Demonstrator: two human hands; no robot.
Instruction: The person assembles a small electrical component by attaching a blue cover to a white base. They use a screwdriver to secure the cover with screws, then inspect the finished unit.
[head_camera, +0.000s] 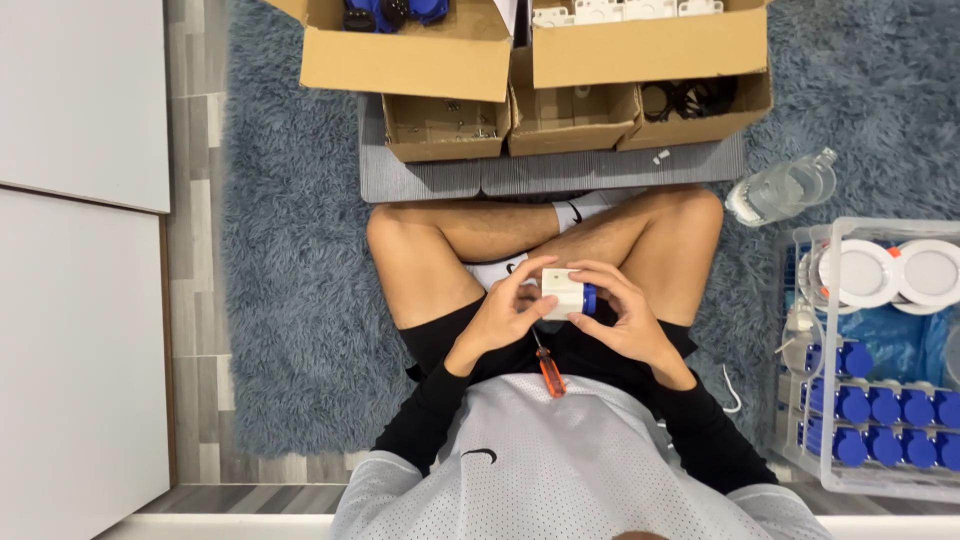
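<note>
Over the lap, both hands are closing round a small white block with a blue cap (567, 294). The left hand (503, 315) is curling its fingers over the near and left faces, while the right hand (622, 318) is wrapping the blue end, so much of the block is sitting hidden between the two grips; only its top white face and a sliver of blue are showing. Just below the hands, an orange-handled screwdriver (549, 370) is lying on the shorts, its tip running under the left palm and hard to make out. Further out on the shaggy blue rug (290, 300), a clear crate (870, 400) of blue-capped parts is sitting at the right edge, partly cut off, with a plastic bottle (785, 188) lying beyond it. Farthest away, open cardboard boxes (530, 90) are crowding the rug's far edge, their contents mostly cropped.
</note>
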